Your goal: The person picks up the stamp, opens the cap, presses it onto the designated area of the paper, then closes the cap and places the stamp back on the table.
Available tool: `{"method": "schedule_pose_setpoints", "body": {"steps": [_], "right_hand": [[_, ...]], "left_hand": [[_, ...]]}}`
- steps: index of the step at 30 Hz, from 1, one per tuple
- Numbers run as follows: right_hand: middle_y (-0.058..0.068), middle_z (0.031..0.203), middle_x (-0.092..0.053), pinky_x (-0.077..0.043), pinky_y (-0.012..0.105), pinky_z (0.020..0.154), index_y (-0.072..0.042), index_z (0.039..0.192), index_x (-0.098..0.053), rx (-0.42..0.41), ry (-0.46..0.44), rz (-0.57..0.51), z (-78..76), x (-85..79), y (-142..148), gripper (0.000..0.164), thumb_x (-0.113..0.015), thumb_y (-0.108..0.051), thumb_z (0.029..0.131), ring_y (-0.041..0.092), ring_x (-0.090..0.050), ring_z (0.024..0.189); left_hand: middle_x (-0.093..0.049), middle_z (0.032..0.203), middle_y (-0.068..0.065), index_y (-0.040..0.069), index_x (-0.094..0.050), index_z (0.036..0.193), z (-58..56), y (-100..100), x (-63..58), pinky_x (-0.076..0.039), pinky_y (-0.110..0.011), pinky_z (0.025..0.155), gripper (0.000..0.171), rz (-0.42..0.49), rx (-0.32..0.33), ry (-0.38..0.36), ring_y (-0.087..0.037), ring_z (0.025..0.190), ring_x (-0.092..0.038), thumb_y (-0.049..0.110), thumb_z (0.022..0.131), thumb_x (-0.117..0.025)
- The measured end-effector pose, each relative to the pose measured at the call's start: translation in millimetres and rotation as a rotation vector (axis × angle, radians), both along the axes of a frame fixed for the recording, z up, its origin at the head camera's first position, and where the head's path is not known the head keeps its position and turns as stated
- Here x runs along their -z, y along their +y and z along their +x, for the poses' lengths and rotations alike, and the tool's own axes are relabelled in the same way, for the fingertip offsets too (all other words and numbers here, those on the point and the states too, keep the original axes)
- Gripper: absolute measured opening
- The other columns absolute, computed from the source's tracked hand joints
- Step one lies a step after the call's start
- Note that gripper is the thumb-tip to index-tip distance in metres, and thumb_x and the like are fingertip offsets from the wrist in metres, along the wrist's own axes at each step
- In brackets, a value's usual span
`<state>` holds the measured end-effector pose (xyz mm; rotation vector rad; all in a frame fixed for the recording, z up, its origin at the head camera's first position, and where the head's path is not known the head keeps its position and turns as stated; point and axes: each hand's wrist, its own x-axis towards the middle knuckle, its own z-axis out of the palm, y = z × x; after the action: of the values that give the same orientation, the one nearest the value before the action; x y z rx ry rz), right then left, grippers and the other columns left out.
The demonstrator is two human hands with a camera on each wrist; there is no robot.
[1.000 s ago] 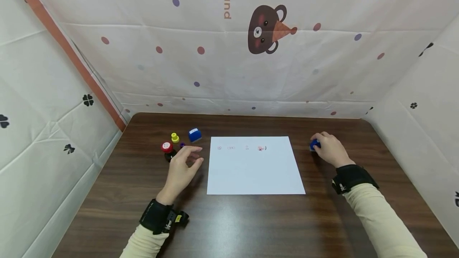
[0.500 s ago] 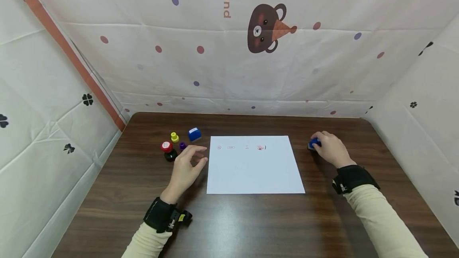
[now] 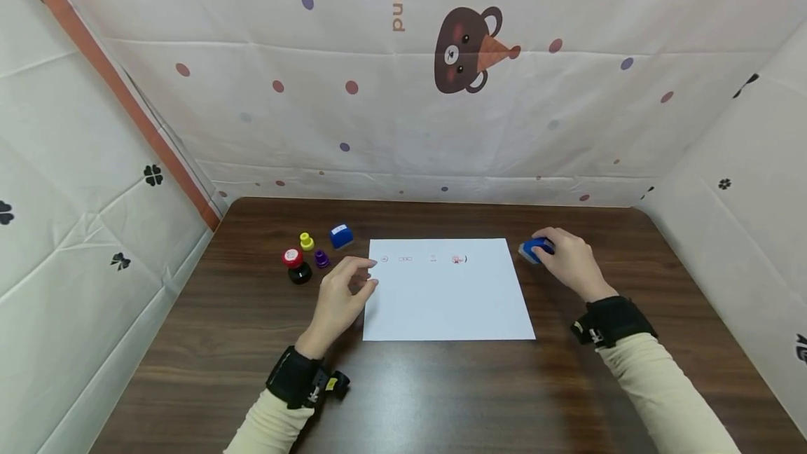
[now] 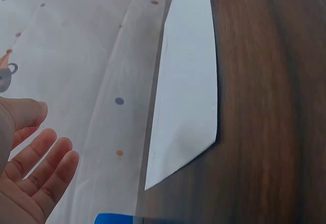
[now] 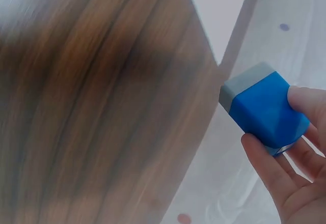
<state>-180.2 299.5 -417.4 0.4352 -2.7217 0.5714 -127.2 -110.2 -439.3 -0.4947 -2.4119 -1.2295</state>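
Observation:
My right hand (image 3: pixel 576 265) pinches a blue stamp (image 3: pixel 537 249) with a grey base, just off the right edge of a white sheet of paper (image 3: pixel 449 300). In the right wrist view, thumb and fingertips hold the blue body (image 5: pixel 267 112) from its sides, and the grey end points away from the palm. My left hand (image 3: pixel 337 307) hovers by the sheet's left edge, holding nothing; its fingers look relaxed and apart in the left wrist view. Small reddish printed marks (image 3: pixel 459 260) run in a row along the top of the sheet.
Left of the sheet stand a second blue stamp (image 3: pixel 341 236), a yellow stamp-like piece (image 3: pixel 307 242), a purple one (image 3: pixel 321 259) and a dark bottle with a red cap (image 3: pixel 299 272). Patterned white cloth (image 3: pixel 391 125) hangs behind the brown wooden table (image 3: pixel 252 342).
My right hand has lifted the blue stamp and moved it left towards the paper. My left hand has drifted right to the paper's left edge, uncovering the purple piece.

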Motion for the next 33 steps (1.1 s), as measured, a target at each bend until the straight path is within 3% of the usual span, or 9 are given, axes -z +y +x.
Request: {"method": "schedule_pose_setpoints", "body": {"steps": [5, 11, 16, 22, 33], "right_hand": [[0.024, 0.101, -0.063, -0.051, 0.056, 0.074, 0.000, 0.106, -0.061, -0.006, -0.005, -0.107, 4.5, 2.6, -16.1, 0.026, -0.068, -0.008, 0.082, 0.041, -0.063, 0.089], [0.022, 0.100, -0.065, -0.056, 0.046, 0.065, -0.002, 0.105, -0.062, -0.006, -0.022, -0.216, 10.3, 8.0, -41.0, 0.025, -0.068, -0.009, 0.082, 0.032, -0.065, 0.078], [0.020, 0.101, -0.066, -0.056, 0.044, 0.069, -0.004, 0.108, -0.062, 0.010, -0.088, -0.311, 15.1, 10.0, -59.8, 0.026, -0.067, -0.011, 0.083, 0.030, -0.063, 0.081], [0.017, 0.104, -0.066, -0.057, 0.041, 0.069, -0.009, 0.110, -0.062, 0.022, -0.181, -0.399, 20.3, 9.1, -81.3, 0.026, -0.066, -0.016, 0.085, 0.030, -0.063, 0.088], [0.012, 0.116, -0.060, -0.056, 0.034, 0.074, -0.013, 0.114, -0.061, -0.010, -0.376, -0.594, 32.9, 9.0, -114.5, 0.026, -0.062, -0.020, 0.089, 0.027, -0.059, 0.095]], "left_hand": [[-0.063, 0.100, -0.006, 0.007, -0.063, 0.104, 0.6, 9.8, 0.9, -0.057, -0.029, 0.068, 0.027, 0.039, 0.038, 0.002, -0.018, 0.079, -0.064, 0.004, 0.079, -0.071], [-0.063, 0.100, -0.004, 0.008, -0.063, 0.103, -0.3, 23.3, 1.5, -0.056, -0.025, 0.071, 0.026, 0.075, 0.065, 0.006, -0.020, 0.083, -0.065, 0.005, 0.079, -0.071], [-0.064, 0.100, -0.003, 0.009, -0.063, 0.103, -1.8, 35.5, 1.3, -0.056, -0.026, 0.073, 0.025, 0.111, 0.085, 0.010, -0.022, 0.086, -0.065, 0.006, 0.079, -0.070], [-0.064, 0.103, -0.003, 0.007, -0.063, 0.105, -4.6, 49.5, 1.8, -0.055, -0.028, 0.076, 0.026, 0.143, 0.104, 0.013, -0.015, 0.094, -0.063, 0.006, 0.080, -0.070], [-0.063, 0.108, -0.003, 0.008, -0.061, 0.110, -4.2, 70.7, 3.8, -0.055, -0.027, 0.079, 0.033, 0.172, 0.113, -0.091, -0.014, 0.098, -0.062, 0.008, 0.079, -0.072]]}}
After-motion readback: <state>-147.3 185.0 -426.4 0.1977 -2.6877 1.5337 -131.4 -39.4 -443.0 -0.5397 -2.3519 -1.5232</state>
